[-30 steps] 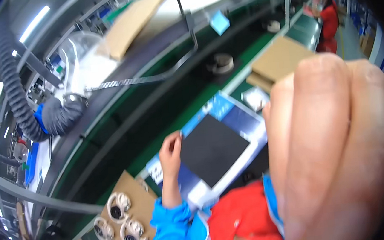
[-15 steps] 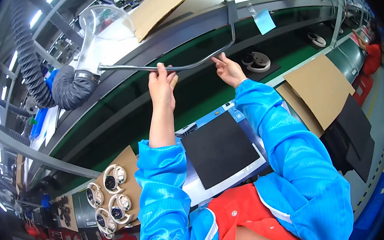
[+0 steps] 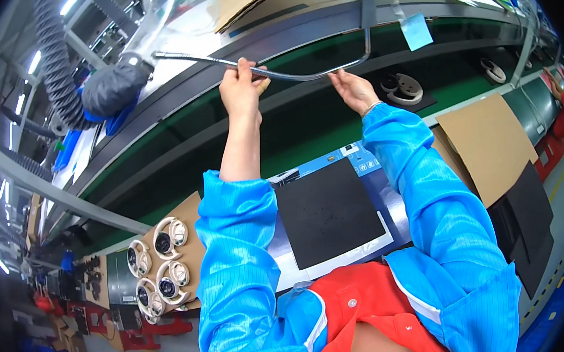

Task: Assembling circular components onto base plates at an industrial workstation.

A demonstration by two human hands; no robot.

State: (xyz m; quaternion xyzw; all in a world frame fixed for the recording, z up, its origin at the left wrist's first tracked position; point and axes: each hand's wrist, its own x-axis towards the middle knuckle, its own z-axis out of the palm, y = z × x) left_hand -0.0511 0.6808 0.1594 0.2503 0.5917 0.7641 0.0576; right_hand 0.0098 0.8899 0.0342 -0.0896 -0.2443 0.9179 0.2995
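A bent, silvery flexible metal arm (image 3: 300,77) runs from beside a clear plastic hood (image 3: 175,13) to a bracket (image 3: 367,9) on the upper shelf's edge. My left hand (image 3: 241,93) is closed round its left part, thumb on top. Farther right, my right hand (image 3: 354,91) pinches the same arm from below with its fingertips. Below my hands, a black foam sheet (image 3: 330,215) lies on a blue printed box (image 3: 391,213). Beige headphones (image 3: 173,281) rest on cardboard to the left.
A green conveyor belt (image 3: 303,116) passes under the shelf, carrying more beige headphones (image 3: 402,88) on a dark pad. Grey ribbed hose (image 3: 57,62) hangs at the left. Cardboard sheets (image 3: 489,146) and black foam (image 3: 527,220) lie at the right. A blue note (image 3: 416,32) hangs from the shelf.
The view has shifted, so most things sit farther right. The metal arm's bend looks deeper, and the clear hood sits higher in the picture. Both hands remain at the arm.
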